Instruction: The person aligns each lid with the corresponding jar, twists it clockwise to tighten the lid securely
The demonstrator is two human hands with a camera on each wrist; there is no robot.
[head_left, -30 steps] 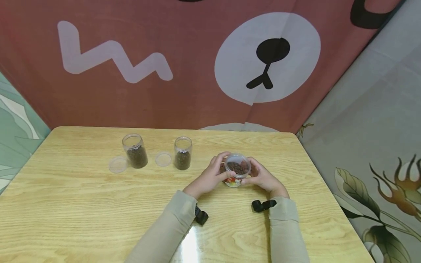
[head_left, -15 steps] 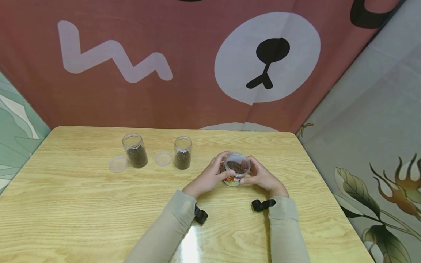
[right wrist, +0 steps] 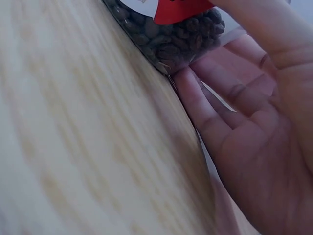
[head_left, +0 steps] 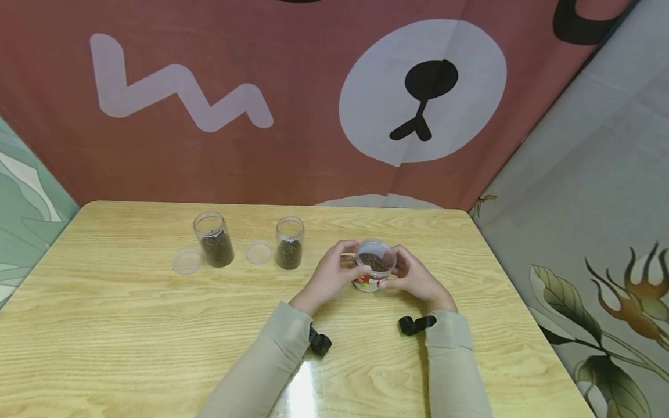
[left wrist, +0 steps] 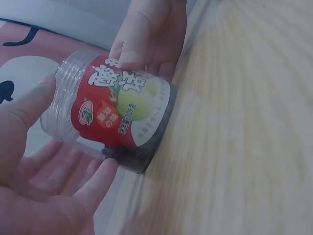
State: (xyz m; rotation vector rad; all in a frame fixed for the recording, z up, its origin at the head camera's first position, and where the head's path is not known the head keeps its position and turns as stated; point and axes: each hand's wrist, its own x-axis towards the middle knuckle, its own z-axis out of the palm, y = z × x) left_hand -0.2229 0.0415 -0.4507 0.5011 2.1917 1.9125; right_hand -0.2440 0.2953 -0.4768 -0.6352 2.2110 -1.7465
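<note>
A clear plastic jar with a red and white label stands upright at the right of the table, its mouth uncovered. Small dark brown pieces, bean-like in shape, lie in its lower part. From the left, my left hand holds it loosely, thumb across the rim and fingertips at its side; one fingertip is low by the base in the left wrist view. My right hand grips the other side, its thumb on the label and the other fingers partly hidden behind the jar.
Two taller clear jars, a left one and a middle one, hold dark pieces. Beside them lie two clear round lids, one farther left and one between the jars. The wooden table ends at a printed curtain.
The jar has shifted slightly away from me. The left hand's fingers have loosened, with a gap now showing between its thumb and fingers. The right hand has barely moved.
</note>
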